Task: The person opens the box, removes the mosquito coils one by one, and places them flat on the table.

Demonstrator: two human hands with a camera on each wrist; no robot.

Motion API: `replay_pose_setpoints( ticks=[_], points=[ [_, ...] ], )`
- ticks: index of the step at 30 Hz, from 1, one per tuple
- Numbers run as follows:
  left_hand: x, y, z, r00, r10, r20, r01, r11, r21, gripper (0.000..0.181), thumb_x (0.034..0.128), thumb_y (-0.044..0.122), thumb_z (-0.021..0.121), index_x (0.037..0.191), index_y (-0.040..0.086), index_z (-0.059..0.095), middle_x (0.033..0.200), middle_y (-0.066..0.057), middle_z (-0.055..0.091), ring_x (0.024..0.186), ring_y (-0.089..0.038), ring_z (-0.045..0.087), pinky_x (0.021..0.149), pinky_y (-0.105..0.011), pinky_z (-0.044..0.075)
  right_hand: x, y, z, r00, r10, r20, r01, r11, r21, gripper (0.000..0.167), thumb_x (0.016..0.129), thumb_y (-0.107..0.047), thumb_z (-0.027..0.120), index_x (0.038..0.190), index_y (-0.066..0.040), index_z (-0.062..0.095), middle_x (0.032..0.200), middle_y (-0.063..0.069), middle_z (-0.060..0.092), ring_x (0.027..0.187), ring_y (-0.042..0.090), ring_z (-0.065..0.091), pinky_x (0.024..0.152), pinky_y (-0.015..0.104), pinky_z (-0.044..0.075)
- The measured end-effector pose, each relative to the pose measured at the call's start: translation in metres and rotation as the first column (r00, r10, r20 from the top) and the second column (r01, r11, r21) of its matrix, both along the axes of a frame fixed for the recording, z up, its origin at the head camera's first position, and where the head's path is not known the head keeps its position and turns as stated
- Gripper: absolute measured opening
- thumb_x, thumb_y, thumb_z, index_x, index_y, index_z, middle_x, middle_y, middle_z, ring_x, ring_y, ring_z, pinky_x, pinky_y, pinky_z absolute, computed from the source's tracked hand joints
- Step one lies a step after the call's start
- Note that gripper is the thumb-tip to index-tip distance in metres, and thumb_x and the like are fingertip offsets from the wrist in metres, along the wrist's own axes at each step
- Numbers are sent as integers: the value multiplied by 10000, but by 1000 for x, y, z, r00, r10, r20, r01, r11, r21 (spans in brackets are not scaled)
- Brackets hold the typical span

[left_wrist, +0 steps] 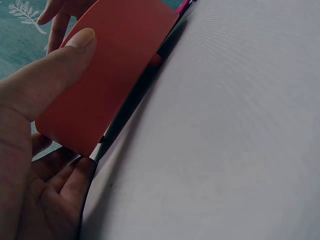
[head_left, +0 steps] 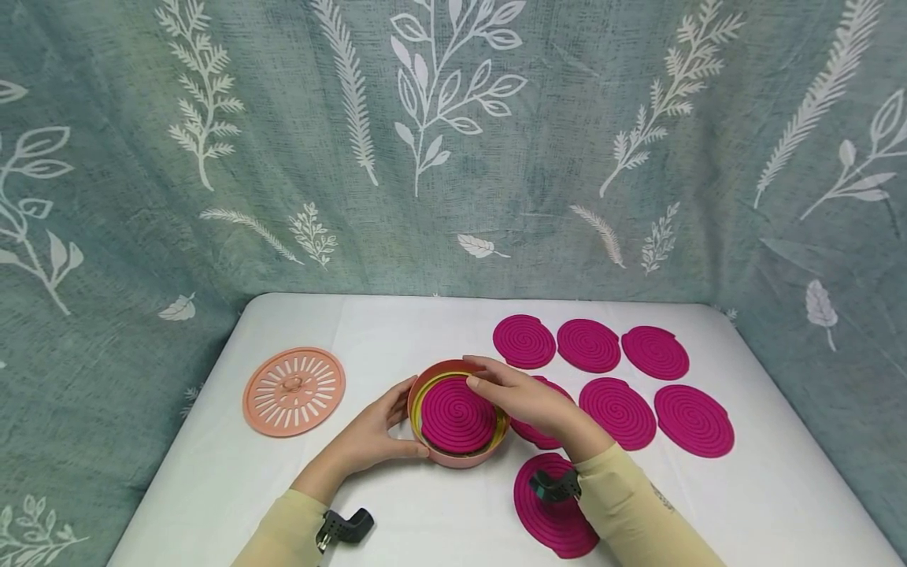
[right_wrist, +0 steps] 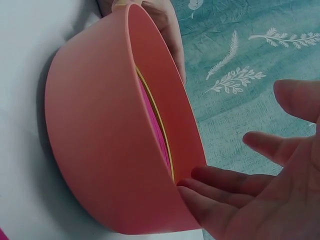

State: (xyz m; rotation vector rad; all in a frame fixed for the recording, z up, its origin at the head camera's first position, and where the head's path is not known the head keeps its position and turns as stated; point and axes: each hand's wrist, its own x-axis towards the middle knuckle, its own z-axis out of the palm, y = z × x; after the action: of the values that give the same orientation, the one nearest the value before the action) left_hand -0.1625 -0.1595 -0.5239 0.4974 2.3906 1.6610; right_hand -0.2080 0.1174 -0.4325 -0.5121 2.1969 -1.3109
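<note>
A round coral mosquito coil holder [head_left: 459,461] stands on the white table with a yellow ring inside and a magenta mosquito coil [head_left: 458,415] lying in it. My left hand [head_left: 375,433] grips the holder's left side; in the left wrist view its thumb presses the outer wall [left_wrist: 107,75] and other fingers reach round the lower edge. Over the holder's right rim is my right hand [head_left: 520,398]. Its fingers [right_wrist: 230,182] are fairly straight and touch or nearly touch the rim, thumb apart, with nothing pinched between them. The coil's edge shows inside the wall in the right wrist view.
The slotted coral lid [head_left: 294,391] lies flat at the left. Several magenta coils, such as one coil [head_left: 588,346] at the back and another coil [head_left: 694,420] at the right, are laid out in rows. One more coil [head_left: 546,512] is partly under the right forearm.
</note>
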Motion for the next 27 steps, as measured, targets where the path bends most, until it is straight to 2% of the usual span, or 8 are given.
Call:
replay_pose_setpoints(
  ticks=[4, 7, 11, 14, 21, 24, 27],
  points=[
    [-1, 1, 0, 1000, 10, -1, -10, 1000, -8, 1145, 633, 455, 926, 1559, 284, 276, 1541, 67, 366, 1378, -114, 392, 1128, -257, 349, 1, -3, 0, 999, 2, -52, 0, 999, 54, 694, 951, -581, 553, 1540, -274, 350, 1427, 38, 497, 1328, 215, 451, 1112, 510, 391],
    [-1, 1, 1, 1000, 12, -1, -12, 1000, -11, 1143, 630, 460, 926, 1558, 287, 281, 1535, 78, 370, 1373, -100, 395, 1123, -242, 349, 3, -6, 0, 997, -10, -74, 17, 995, 100, 716, 935, -616, 548, 1546, -320, 321, 1426, 36, 498, 1332, 226, 449, 1107, 520, 393],
    [-1, 2, 1, 1000, 14, 7, -14, 1000, -5, 1139, 628, 455, 929, 1555, 296, 286, 1529, 86, 376, 1367, -86, 397, 1117, -224, 348, 3, -10, -1, 997, -23, -79, 33, 991, 130, 763, 923, -647, 537, 1566, -356, 247, 1436, 83, 494, 1324, 262, 460, 1090, 546, 404],
    [-1, 1, 0, 1000, 11, 9, -11, 1000, -1, 1137, 632, 447, 929, 1556, 293, 284, 1528, 81, 376, 1368, -90, 397, 1117, -224, 349, 3, -12, -2, 997, -16, -81, 28, 990, 139, 787, 927, -646, 530, 1580, -342, 212, 1440, 109, 489, 1316, 290, 466, 1077, 562, 414],
    [-1, 1, 0, 1000, 8, -7, -8, 1000, -12, 1133, 639, 459, 922, 1557, 288, 281, 1528, 81, 378, 1368, -92, 398, 1119, -231, 349, 2, -16, -2, 997, -5, -80, 18, 987, 160, 766, 927, -650, 523, 1573, -363, 226, 1453, 97, 486, 1337, 294, 444, 1090, 584, 388],
    [-1, 1, -1, 1000, 4, -18, -4, 1000, -8, 1130, 645, 456, 920, 1559, 281, 279, 1532, 55, 383, 1373, -119, 402, 1125, -256, 352, 1, -19, 0, 996, 14, -93, 4, 982, 188, 772, 926, -663, 509, 1575, -355, 225, 1493, 80, 447, 1365, 282, 407, 1113, 582, 356],
    [0, 0, -1, 1000, -5, -26, 5, 1000, 4, 1120, 659, 437, 917, 1562, 269, 276, 1533, 14, 392, 1373, -153, 412, 1131, -288, 357, 0, -22, 0, 989, 49, -140, -15, 972, 235, 793, 932, -677, 476, 1586, -314, 211, 1552, 35, 365, 1398, 261, 358, 1140, 564, 322]
  ],
)
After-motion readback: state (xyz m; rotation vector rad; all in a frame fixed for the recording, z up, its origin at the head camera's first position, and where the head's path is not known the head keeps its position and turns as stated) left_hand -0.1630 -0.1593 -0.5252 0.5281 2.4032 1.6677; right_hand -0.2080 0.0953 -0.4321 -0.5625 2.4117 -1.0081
